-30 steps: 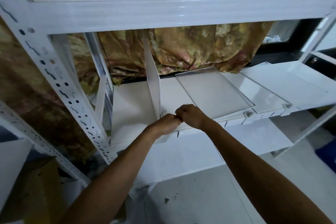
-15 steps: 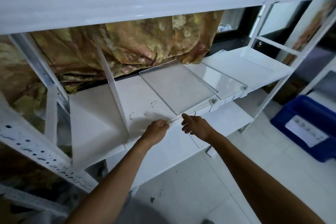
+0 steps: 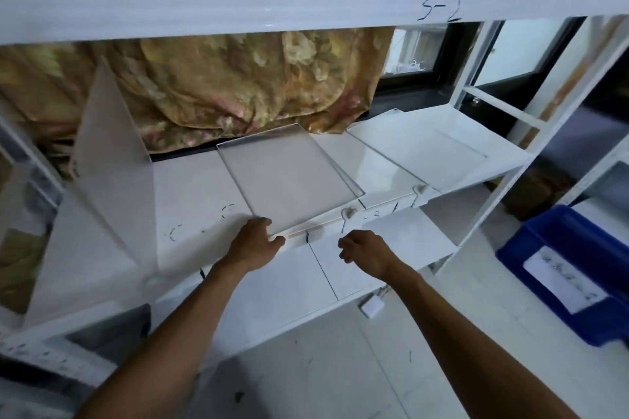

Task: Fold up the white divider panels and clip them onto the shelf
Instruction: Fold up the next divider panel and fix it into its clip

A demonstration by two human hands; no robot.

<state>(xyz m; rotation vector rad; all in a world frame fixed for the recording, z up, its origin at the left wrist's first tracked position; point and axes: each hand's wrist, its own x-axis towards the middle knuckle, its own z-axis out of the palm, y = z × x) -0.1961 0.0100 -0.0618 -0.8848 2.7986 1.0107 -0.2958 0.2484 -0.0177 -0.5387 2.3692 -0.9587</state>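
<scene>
Forearms reach up from the bottom of the view toward the front edge of the white shelf point(image 3: 204, 214), both bare and stretched nearly straight. The left hand point(image 3: 257, 243) rests palm down at that edge, fingers partly curled, with its fingertips point(image 3: 269, 223) on the near left corner of a flat divider panel point(image 3: 292, 180); the thumb sits near the panel's front edge, though I cannot tell whether it grips under it. The right hand point(image 3: 366, 253) hangs just in front of the shelf lip, loosely curled and half closed, holding nothing and touching nothing, a little apart from the left.

That panel lies flat on the shelf, slightly skewed, its near right corner beside a small white clip point(image 3: 349, 213) on the front lip. A second clip point(image 3: 421, 189) sits farther right along the same lip. To the right, another panel point(image 3: 425, 153) also lies flat on the shelf. To the left, an upright panel point(image 3: 112, 160) stands on edge, running from front to back, well apart from the left hand. Pen marks show on the shelf surface near the left hand.

Below the shelf, a lower shelf board point(image 3: 289, 282) and pale floor tiles show, with a blue bin point(image 3: 571, 269) on the floor to the right. Behind the shelf hangs a crumpled gold floral cloth point(image 3: 238, 85). The beam above point(image 3: 272, 0) bears a handwritten "3-2".
</scene>
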